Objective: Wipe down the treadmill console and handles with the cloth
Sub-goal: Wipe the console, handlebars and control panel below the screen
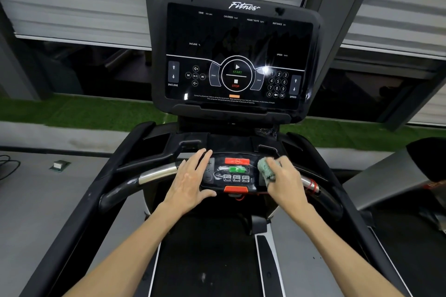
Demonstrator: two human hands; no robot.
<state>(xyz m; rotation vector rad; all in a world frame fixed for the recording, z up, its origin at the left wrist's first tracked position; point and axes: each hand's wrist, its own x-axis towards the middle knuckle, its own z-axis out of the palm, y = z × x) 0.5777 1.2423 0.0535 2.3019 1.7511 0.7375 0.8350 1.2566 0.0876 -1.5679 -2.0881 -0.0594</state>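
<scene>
The right hand (pixel 286 177) grip wads the green cloth (pixel 265 168), seemingly soft and light, at the right edge of the control panel (pixel 237 176); the left hand (pixel 190 179) lies flat, grip open, at its left.

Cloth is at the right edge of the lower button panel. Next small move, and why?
Probably sweep the cloth leftward across the lower button panel. The right hand grips it bunched at the panel's right edge, with the red button and green button just to its left. The left hand rests flat on the panel's left side, so it would need to lift as the cloth nears.
</scene>
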